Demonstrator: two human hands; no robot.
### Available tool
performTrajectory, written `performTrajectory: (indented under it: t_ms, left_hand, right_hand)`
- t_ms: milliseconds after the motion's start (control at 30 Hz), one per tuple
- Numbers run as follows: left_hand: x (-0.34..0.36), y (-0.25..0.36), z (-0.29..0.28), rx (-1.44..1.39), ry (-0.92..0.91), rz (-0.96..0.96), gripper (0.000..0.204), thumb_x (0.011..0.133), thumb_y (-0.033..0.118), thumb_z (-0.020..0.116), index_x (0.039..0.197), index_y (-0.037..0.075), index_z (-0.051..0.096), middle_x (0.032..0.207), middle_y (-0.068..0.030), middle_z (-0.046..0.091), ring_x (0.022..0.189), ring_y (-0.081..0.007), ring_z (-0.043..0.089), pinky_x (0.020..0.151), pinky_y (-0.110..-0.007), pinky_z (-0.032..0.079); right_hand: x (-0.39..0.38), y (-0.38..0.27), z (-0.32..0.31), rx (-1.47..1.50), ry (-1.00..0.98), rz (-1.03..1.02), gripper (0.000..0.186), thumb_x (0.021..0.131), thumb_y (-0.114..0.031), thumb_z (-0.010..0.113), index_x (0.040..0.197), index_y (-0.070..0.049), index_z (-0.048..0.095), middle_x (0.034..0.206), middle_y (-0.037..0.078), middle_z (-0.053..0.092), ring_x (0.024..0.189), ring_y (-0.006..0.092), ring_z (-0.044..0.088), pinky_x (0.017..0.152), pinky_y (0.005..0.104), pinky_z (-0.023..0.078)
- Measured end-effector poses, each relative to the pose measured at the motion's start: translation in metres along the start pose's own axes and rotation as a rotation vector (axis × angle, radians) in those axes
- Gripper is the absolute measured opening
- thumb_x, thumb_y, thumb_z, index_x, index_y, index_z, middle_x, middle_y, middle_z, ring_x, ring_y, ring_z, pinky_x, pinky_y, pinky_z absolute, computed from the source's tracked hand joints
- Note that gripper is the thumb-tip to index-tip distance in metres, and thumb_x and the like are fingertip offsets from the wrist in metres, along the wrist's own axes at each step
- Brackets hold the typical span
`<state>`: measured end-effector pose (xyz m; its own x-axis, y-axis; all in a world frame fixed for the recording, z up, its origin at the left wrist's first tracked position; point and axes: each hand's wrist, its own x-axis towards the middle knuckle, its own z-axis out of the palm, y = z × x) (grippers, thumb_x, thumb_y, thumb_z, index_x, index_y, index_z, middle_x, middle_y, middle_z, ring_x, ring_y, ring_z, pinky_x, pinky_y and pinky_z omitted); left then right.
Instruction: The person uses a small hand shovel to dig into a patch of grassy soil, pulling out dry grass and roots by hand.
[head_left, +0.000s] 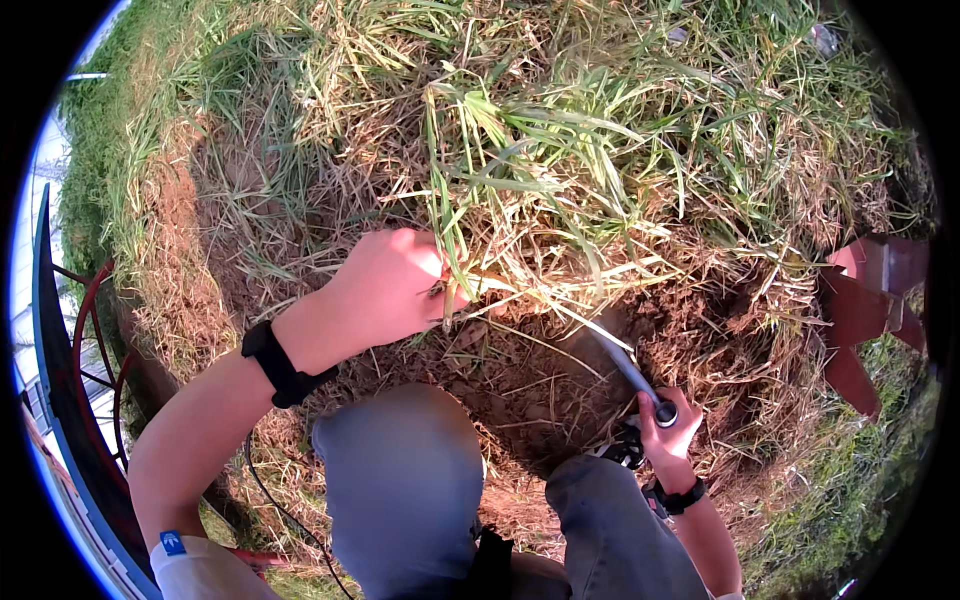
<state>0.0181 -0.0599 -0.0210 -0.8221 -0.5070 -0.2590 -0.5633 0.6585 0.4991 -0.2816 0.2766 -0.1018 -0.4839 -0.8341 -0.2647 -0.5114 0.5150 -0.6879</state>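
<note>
My left hand point(390, 285) is closed around a tuft of long green and dry grass point(447, 215), just above bare brown soil. In my right hand point(672, 430) is a hand tool with a hollow grey metal handle point(628, 368). The handle's open end points toward me, and its far end reaches into the grass roots. That working end is blurred and partly covered by straw, so its shape is unclear. Loose dug soil point(530, 385) lies between the two hands.
My bent knees point(400, 490) stand close below the hands. At the right edge is a rusty brown metal piece point(858, 325). A red metal frame point(85, 340) with a dark panel rises at the left. A thin black cable point(285, 512) runs beside my left knee. Thick grass point(560, 130) covers the far ground.
</note>
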Motion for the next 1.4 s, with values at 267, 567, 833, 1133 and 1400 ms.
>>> performTrajectory:
  t_ms: [267,567,833,1133,1400]
  left_hand:
    - [0.015,0.023,0.008,-0.395,0.078,-0.250,0.018,0.098,0.006,0.068,0.082,0.004,0.063,0.062,-0.0046,0.046,0.056,-0.0200,0.041,0.055,-0.034,0.038]
    - [0.015,-0.018,0.017,-0.470,-0.010,-0.280,0.027,0.095,0.021,0.079,0.079,0.006,0.063,0.064,-0.0050,0.059,0.057,-0.0171,0.053,0.059,-0.037,0.046]
    - [0.008,0.007,0.012,-0.232,-0.019,-0.260,0.034,0.087,0.019,0.088,0.070,0.003,0.063,0.058,-0.0071,0.055,0.060,-0.0234,0.067,0.056,-0.038,0.052]
    - [-0.013,0.043,0.005,-0.310,-0.035,-0.522,0.026,0.088,0.029,0.075,0.081,0.004,0.075,0.065,-0.0188,0.064,0.067,-0.0418,0.069,0.065,-0.049,0.057]
    - [-0.035,0.058,0.015,-0.317,0.024,-0.638,0.024,0.091,0.031,0.074,0.089,0.007,0.079,0.067,-0.0171,0.069,0.071,-0.0412,0.072,0.071,-0.050,0.060]
  right_hand:
    - [-0.001,0.006,0.010,-0.040,0.118,-0.071,0.027,0.089,-0.025,0.087,0.085,-0.006,0.068,0.058,0.006,0.061,0.049,0.0179,0.060,0.052,0.0315,0.049]
    - [0.027,-0.019,-0.024,0.189,-0.439,0.217,0.027,0.088,-0.022,0.087,0.089,0.001,0.073,0.061,0.005,0.063,0.055,0.0118,0.056,0.053,0.0308,0.046]
    - [0.069,-0.034,-0.122,-0.063,-0.662,0.036,0.023,0.085,-0.019,0.085,0.084,0.001,0.075,0.052,0.008,0.051,0.045,0.0192,0.049,0.047,0.0347,0.040]
    - [0.115,-0.038,-0.043,0.119,-0.725,-0.056,0.022,0.087,-0.015,0.083,0.073,0.000,0.075,0.049,0.006,0.055,0.041,0.0144,0.049,0.042,0.0331,0.036]
    - [0.105,-0.040,-0.035,0.028,-0.643,-0.068,0.033,0.090,-0.022,0.084,0.069,0.000,0.070,0.050,0.005,0.052,0.045,0.0133,0.045,0.046,0.0340,0.036]
